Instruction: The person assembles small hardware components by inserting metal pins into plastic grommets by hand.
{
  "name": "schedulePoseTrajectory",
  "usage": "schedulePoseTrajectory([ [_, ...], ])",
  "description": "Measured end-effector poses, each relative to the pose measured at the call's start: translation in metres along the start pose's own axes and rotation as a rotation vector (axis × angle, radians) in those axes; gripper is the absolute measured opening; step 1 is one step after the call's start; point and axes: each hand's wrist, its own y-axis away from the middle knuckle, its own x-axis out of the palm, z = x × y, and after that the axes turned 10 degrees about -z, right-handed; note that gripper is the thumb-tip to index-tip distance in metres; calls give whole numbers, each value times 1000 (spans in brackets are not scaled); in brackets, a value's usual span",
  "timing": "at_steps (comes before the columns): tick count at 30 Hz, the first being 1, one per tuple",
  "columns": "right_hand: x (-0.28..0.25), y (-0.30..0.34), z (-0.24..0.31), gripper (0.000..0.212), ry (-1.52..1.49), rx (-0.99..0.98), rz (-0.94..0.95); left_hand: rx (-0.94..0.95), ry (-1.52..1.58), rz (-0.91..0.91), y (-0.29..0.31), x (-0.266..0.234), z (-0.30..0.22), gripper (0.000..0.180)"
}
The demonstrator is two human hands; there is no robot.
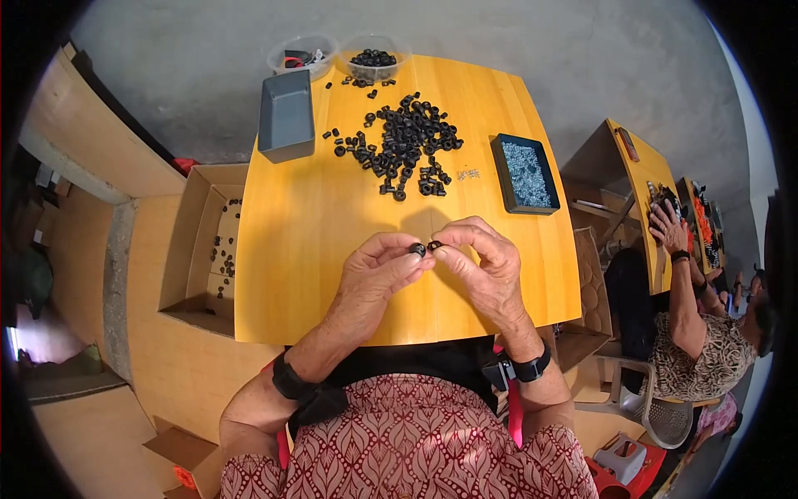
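Note:
Over the near part of the wooden table (332, 274), my two hands almost meet. My left hand (378, 270) pinches a small round black plastic part (417, 249) between thumb and fingertips. A second small black part (435, 245) is pinched by my right hand (482, 262), right beside the first; whether the two touch I cannot tell. Beyond my hands lies a loose pile of small black plastic parts (407, 141), knobs and short ring-like pieces. To its right are several small silvery pieces (470, 175), seemingly screws, and a dark tray (555, 208) of small metal pieces.
A grey bin (287, 116) and two clear bowls (301, 55) stand at the far left of the table. Left and lower, a cardboard box (187, 283) holds scattered black parts. At the right, another person's hand (667, 229) rests over parts on a separate table (636, 187).

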Motion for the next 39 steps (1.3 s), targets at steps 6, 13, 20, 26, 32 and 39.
schedulePoseTrajectory([
  [6, -1, 0, 9, 13, 46, -24, 5, -7, -77, 26, 5, 3, -1, 26],
  [13, -3, -3, 9, 13, 77, -30, 29, 8, -111, 29, 5, 3, -5, 26],
  [20, -2, -4, 8, 14, 84, -36, 57, 17, -122, 47, 3, 1, -3, 27],
  [26, -2, -2, 4, 15, 91, -64, 63, 82, -139, 79, 0, -2, 2, 26],
  [32, -2, 1, 5, 15, 110, -77, 60, 105, -157, 81, 1, -2, 4, 25],
  [39, -3, -2, 7, 16, 117, -84, 72, 113, -160, 89, 0, -2, 3, 25],
])
